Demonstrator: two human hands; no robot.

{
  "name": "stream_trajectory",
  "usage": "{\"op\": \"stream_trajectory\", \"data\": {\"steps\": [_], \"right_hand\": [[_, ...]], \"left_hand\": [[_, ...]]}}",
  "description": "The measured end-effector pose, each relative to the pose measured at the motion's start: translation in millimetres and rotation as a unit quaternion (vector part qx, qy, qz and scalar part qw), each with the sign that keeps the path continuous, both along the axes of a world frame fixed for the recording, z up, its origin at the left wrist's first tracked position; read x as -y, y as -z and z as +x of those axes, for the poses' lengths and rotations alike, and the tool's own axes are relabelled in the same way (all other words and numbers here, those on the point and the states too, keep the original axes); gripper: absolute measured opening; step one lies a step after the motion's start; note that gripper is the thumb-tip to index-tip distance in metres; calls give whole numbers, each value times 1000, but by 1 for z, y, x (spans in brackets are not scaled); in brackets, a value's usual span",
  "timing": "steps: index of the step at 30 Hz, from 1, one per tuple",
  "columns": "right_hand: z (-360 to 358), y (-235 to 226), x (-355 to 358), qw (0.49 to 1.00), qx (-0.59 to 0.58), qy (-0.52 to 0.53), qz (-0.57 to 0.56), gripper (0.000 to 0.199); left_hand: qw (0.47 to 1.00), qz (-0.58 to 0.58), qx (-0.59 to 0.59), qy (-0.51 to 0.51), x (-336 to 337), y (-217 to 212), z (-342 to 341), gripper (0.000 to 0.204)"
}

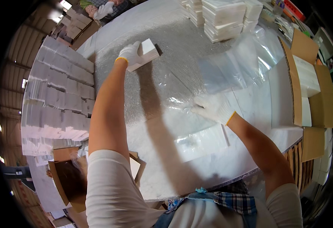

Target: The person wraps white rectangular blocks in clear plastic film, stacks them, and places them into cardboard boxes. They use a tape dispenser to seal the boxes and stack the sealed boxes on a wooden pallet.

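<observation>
Both hands wear white knit gloves with yellow cuffs. My left hand (130,54) reaches far across the table and is closed on the left side of a small stack of white tiles (148,51). Closer in and to the right, my right hand (214,108) pinches the edge of a clear plastic bag (174,99), which lies flat and shiny on the tabletop. Just below that hand lies a white block in clear plastic wrap (202,142). More clear plastic bags (235,66) are spread beyond my right hand.
White tile stacks (56,91) form a wall on the left; more stacks (223,19) stand at the far right. An open cardboard box (314,87) with white blocks is on the right. Another open box (71,178) sits lower left. The table's near edge (242,175) curves before me.
</observation>
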State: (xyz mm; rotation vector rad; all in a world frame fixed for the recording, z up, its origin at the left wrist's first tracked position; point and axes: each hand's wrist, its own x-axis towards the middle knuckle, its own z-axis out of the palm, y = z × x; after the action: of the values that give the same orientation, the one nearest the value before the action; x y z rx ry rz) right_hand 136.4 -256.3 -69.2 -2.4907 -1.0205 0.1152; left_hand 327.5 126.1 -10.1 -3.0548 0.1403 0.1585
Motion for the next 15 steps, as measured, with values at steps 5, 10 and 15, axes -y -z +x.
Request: {"op": "stream_trajectory", "data": {"steps": [5,10,15], "right_hand": [[0,5,1,999,15,7,44,36],[-4,-2,-3,999,4,1,37,36],[-4,-20,2,998,-32,37,-29,35]], "left_hand": [[996,62,53,-28,33,-22,-38,84],[992,-113,47,-4,85,-66,-128,76],[967,-237,8,97,149,-82,-240,91]]}}
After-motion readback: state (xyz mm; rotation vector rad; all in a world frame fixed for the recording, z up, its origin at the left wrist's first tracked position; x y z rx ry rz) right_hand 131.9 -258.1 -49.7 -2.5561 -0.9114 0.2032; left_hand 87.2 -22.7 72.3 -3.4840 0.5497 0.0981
